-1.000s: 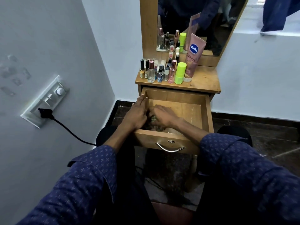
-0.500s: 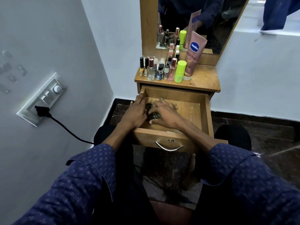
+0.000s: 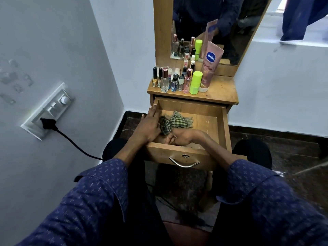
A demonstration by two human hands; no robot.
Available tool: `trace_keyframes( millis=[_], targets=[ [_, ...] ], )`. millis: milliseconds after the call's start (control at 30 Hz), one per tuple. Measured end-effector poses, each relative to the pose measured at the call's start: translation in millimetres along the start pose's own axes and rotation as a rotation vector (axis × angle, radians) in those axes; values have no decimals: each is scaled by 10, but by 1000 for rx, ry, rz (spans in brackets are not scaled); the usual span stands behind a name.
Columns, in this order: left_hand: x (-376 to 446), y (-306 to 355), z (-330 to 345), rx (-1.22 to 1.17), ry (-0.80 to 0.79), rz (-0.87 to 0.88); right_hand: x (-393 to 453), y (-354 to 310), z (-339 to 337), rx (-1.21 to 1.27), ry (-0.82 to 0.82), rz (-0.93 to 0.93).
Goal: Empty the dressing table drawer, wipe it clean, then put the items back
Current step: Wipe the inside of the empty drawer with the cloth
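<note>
The wooden drawer [image 3: 222, 125] of the dressing table is pulled out, with a green checked cloth [image 3: 174, 122] bunched on its floor at the left. My left hand [image 3: 148, 127] lies with straight fingers along the drawer's left wall, touching the cloth's left end. My right hand [image 3: 179, 137] sits at the drawer's near edge, fingers curled round the near end of the cloth. On the tabletop [image 3: 221, 91] stand several small bottles [image 3: 174, 81], a lime green stick [image 3: 195, 82] and a pink Vaseline tube [image 3: 209, 66].
A mirror [image 3: 213, 23] rises behind the tabletop. On the left wall is a switch plate [image 3: 51, 109] with a black plug and cable [image 3: 71, 139]. The drawer's metal handle [image 3: 184, 163] faces me. Dark tiled floor [image 3: 284, 148] lies to the right.
My right hand has drawn back to the near edge of the drawer, uncovering the checked cloth. My left hand stays at the drawer's left side.
</note>
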State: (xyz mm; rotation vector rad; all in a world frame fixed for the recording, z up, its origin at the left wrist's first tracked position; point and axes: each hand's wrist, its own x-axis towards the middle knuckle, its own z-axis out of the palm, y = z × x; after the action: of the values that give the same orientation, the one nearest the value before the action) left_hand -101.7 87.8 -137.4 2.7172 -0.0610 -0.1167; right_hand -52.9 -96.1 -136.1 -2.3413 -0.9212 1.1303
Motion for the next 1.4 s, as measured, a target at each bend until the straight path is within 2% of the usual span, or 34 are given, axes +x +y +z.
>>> trace_keyframes(
  millis=[200,333,467,567,667,767,867,1033,1300,1400],
  targets=[
    [-3,-1,-7,5,2,-1,-84,129,-66,255,-5,22],
    [7,-12,2,-2,9,7,-294,143,-209,594,194,-27],
    [0,-1,4,-10,12,1,-451,197,-382,696,536,-163],
    [-5,-2,15,-10,19,5,-587,219,-488,660,910,-247],
    [3,-13,19,-6,15,2,-684,222,-641,545,1250,-238],
    [4,-7,12,-2,12,1,-708,259,-797,458,1432,-180],
    [-5,7,5,-6,5,-7,-669,312,-921,373,1507,-125],
    [-13,16,-9,1,3,-7,-557,384,-986,281,1463,-54],
    [-15,17,-17,2,2,-2,-543,481,-960,337,1447,10],
    [-26,33,-31,-2,0,-6,-543,490,-842,341,1509,53]
  ],
)
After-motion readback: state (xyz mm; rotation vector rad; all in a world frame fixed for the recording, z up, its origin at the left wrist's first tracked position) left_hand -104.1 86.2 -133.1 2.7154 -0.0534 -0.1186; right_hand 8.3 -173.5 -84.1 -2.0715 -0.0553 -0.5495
